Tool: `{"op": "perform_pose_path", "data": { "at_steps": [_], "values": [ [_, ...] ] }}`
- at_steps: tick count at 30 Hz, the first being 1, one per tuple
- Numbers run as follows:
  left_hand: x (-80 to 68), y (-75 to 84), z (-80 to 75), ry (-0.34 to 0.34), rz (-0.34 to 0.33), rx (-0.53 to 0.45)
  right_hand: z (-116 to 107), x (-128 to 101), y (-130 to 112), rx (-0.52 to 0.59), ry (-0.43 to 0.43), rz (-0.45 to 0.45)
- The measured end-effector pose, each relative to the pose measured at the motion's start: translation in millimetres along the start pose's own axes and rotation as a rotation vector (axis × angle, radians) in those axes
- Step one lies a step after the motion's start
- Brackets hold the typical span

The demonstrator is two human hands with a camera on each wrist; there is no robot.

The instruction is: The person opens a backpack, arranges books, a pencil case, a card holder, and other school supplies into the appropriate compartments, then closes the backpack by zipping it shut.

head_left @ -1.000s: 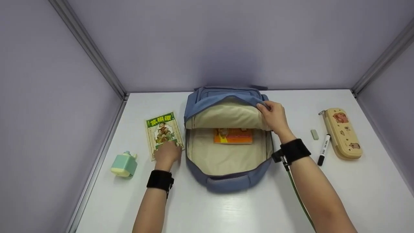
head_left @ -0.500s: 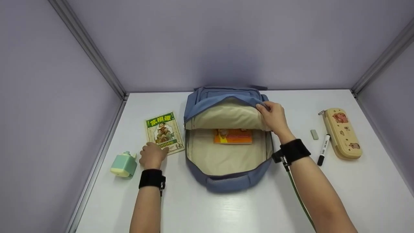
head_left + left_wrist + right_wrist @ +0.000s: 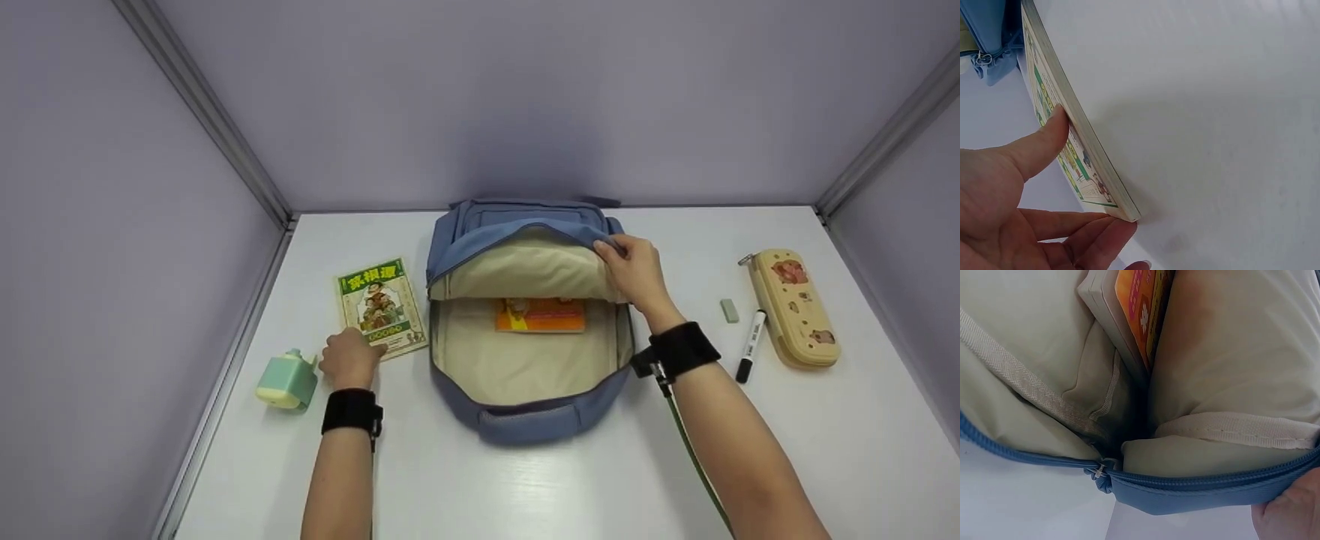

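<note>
White tabletop, lilac partition walls: the left hand (image 3: pixel 350 358) pinches the near corner of a green-covered paperback (image 3: pixel 380 306) lying flat just left of an open blue backpack (image 3: pixel 525 409), thumb on the cover, fingers curled at the edge. The right hand (image 3: pixel 634 268) grips the backpack's raised flap, an orange book (image 3: pixel 540 314) inside. Thin, light and slightly flexible by the look of it, the paperback seems best taken along its long edge.

We see a backpack (image 3: pixel 525 330) of matt blue woven cloth with a smooth cream fabric lining and a plastic-toothed zip. The green book (image 3: pixel 381 307) has a glossy paper cover and rough-cut paper page edges; the orange book (image 3: pixel 540 315) inside looks glossy too. The table (image 3: pixel 525 487) is smooth white with a faint sheen. The pencil case (image 3: pixel 795 307) looks like smooth matt plastic.
</note>
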State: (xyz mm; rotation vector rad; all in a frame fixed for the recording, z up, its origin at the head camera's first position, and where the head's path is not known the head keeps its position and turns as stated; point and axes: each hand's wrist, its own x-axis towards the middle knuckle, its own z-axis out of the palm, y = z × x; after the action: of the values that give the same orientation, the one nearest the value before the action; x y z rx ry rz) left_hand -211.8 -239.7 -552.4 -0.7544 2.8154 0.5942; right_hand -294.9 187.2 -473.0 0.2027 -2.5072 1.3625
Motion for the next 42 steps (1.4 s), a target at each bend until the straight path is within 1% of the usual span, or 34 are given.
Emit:
{"op": "perform_pose_path", "data": {
  "at_steps": [3,7,11,15,18,22,25,28,31,32,33,36,38,39,40,42],
  "values": [
    [-0.2,-1.6,-1.4,-0.020,-0.009,-0.010,0.0,-0.4,0.6,-0.008,-0.005,0.007],
    [0.4,-5.4,-2.9,-0.049,-0.029,-0.049,0.3,-1.1,2.0,-0.014,-0.010,0.009],
    [1.0,-8.7,-5.4,-0.056,-0.025,-0.084,0.3,-1.8,2.6,-0.019,-0.004,0.005],
    [0.2,-11.7,-9.3,-0.081,-0.020,-0.081,-0.4,-2.3,2.1,-0.026,0.001,-0.004],
    [-0.5,-12.7,-11.2,-0.118,-0.016,-0.078,-1.7,-2.3,2.3,-0.024,0.007,-0.002],
    [-0.4,-12.7,-10.4,-0.154,-0.001,-0.063,-2.8,-2.6,3.9,-0.027,0.018,-0.003],
    [-0.2,-13.9,-8.4,-0.153,-0.017,-0.070,-2.6,-3.2,4.5,-0.025,0.012,-0.008],
    [0.5,-16.0,-7.1,-0.143,-0.050,-0.107,-2.3,-3.7,4.2,-0.016,0.002,-0.012],
    [2.9,-18.1,-6.5,-0.130,-0.043,-0.160,-2.4,-4.5,3.3,-0.013,0.000,-0.007],
    [4.4,-18.9,-6.4,-0.129,-0.030,-0.203,-2.4,-4.8,3.3,-0.013,-0.001,-0.002],
    [6.2,-19.8,-6.5,-0.131,-0.016,-0.272,-2.5,-5.2,3.0,-0.014,-0.003,0.003],
    [11.0,-21.7,-10.0,-0.159,0.031,-0.535,-2.1,-5.9,2.9,-0.018,-0.005,0.008],
    [13.8,-22.1,-14.6,-0.183,0.047,-0.726,-1.0,-5.6,2.6,-0.014,-0.004,0.005],
    [14.6,-21.2,-17.2,-0.182,0.052,-0.800,-0.6,-5.3,2.4,-0.012,-0.002,0.001],
    [14.6,-19.6,-20.0,-0.175,0.061,-0.854,-0.3,-5.0,2.3,-0.009,-0.001,-0.002],
    [14.0,-15.0,-25.0,-0.146,0.084,-0.924,0.1,-4.4,2.0,0.000,0.004,-0.004]
  ]
}}
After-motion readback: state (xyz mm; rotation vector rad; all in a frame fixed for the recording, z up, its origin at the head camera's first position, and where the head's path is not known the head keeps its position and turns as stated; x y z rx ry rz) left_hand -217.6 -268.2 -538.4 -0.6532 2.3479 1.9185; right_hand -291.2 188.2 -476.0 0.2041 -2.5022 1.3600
